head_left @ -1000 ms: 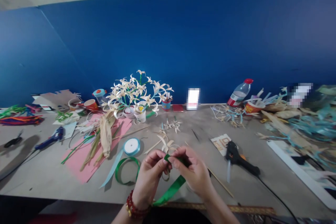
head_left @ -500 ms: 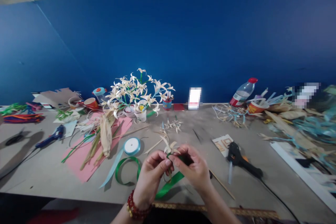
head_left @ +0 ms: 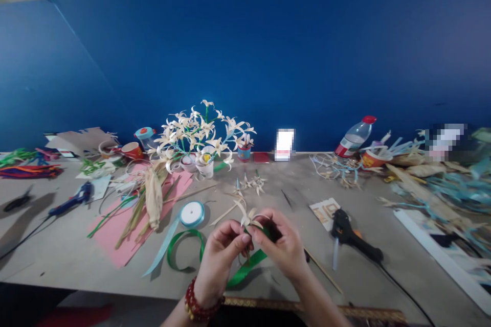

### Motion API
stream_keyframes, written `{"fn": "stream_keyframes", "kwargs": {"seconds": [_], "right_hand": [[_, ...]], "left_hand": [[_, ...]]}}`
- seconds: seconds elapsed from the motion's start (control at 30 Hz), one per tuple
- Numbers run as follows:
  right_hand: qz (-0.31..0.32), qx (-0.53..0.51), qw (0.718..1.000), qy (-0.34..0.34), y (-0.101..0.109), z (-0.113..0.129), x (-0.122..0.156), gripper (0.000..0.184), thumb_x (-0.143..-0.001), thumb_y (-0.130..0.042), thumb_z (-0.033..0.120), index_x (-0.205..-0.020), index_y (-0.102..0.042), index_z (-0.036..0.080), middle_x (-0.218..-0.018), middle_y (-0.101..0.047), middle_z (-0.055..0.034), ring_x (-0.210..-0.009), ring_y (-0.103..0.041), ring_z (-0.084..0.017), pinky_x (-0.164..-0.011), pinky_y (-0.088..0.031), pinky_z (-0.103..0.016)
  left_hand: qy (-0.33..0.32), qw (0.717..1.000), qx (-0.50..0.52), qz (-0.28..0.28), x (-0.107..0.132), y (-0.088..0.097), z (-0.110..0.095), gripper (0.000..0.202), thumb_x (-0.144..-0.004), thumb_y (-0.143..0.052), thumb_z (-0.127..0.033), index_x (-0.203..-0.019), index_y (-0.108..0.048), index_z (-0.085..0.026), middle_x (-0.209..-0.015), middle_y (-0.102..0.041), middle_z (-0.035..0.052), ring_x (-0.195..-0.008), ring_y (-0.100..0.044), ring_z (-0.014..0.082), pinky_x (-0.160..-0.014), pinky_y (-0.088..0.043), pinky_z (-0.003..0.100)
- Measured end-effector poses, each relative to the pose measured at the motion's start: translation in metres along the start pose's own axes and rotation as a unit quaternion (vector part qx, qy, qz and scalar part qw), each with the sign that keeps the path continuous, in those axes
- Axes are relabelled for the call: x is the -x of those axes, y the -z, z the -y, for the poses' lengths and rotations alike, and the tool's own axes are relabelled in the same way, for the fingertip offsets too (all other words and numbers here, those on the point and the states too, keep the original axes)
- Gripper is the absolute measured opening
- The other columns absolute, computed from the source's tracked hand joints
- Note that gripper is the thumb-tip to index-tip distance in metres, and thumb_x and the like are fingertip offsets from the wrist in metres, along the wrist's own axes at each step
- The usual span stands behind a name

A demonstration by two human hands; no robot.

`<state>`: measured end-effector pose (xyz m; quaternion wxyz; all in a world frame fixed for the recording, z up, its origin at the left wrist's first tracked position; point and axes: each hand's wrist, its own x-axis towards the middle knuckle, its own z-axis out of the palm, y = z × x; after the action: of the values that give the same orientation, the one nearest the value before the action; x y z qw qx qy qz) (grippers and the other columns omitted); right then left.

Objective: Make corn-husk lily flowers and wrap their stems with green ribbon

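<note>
Between my two hands is a cream-coloured handmade flower, its petals curling up above my fingertips. My left hand pinches it low on the stem with thumb and fingers. My right hand is closed at the flower's base, holding a green ribbon whose length runs down under the hands. Just where the ribbon meets the stem is partly hidden by my fingers. On the table to the left of my left hand lies a loose curl of green ribbon, near a spool of light blue ribbon.
At the back stand white flowers in cups. Pink paper with dried husks lies left, beyond it a blue glue gun. A black glue gun, a bottle and more husks are right.
My right fingers have shifted slightly around the flower's base, and less green shows at the thumb tips. My left hand stays almost in place.
</note>
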<state>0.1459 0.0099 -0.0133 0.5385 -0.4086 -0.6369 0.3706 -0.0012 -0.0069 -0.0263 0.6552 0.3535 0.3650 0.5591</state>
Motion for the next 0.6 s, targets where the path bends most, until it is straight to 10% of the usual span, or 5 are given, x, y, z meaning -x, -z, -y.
{"fn": "stream_keyframes", "kwargs": {"seconds": [0.6], "right_hand": [[0.037, 0.027, 0.999, -0.006, 0.002, 0.013, 0.0, 0.005, -0.086, -0.061, 0.021, -0.083, -0.058, 0.021, -0.07, -0.057, 0.0026, -0.061, -0.055, -0.012, -0.056, -0.045, -0.022]], "left_hand": [[-0.02, 0.999, -0.039, 0.003, 0.005, 0.0, -0.001, 0.021, -0.076, -0.081, -0.029, -0.073, -0.066, -0.014, -0.065, -0.064, -0.0001, -0.057, -0.054, 0.0087, -0.056, -0.044, 0.019]]}}
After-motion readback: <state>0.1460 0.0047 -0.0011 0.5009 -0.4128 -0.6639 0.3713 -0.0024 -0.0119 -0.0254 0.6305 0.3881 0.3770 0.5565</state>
